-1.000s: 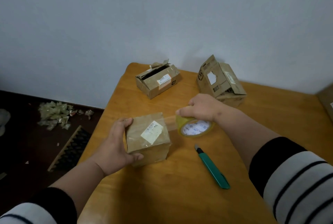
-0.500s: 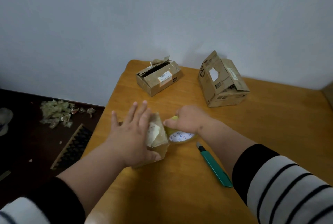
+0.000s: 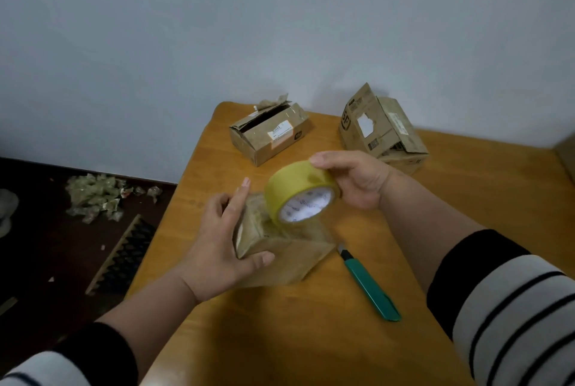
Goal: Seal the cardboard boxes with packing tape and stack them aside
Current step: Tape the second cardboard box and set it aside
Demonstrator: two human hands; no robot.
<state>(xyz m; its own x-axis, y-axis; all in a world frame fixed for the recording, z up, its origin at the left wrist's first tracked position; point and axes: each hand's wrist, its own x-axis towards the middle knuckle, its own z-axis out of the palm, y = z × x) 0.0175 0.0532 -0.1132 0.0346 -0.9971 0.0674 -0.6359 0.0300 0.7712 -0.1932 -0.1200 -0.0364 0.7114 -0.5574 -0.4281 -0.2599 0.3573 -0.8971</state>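
On the floor at far left lies a heap of crumpled tape scraps [image 3: 93,196]. On the wooden worktop [image 3: 311,339], the left hand [image 3: 217,249] grips the small cardboard box [image 3: 280,249], thumb on its near face and fingers along its left side; the box, flat a second ago, is now tipped onto an edge. The right hand [image 3: 354,179] holds the yellow tape roll [image 3: 300,196], which has risen from the worktop to sit over the box's upper face. The strip is apparently being carried round a further side, so sealing continues. A green utility knife [image 3: 370,286] lies just right of the box. Two boxes wait behind: an open box [image 3: 270,133] and a tilted box [image 3: 382,130].
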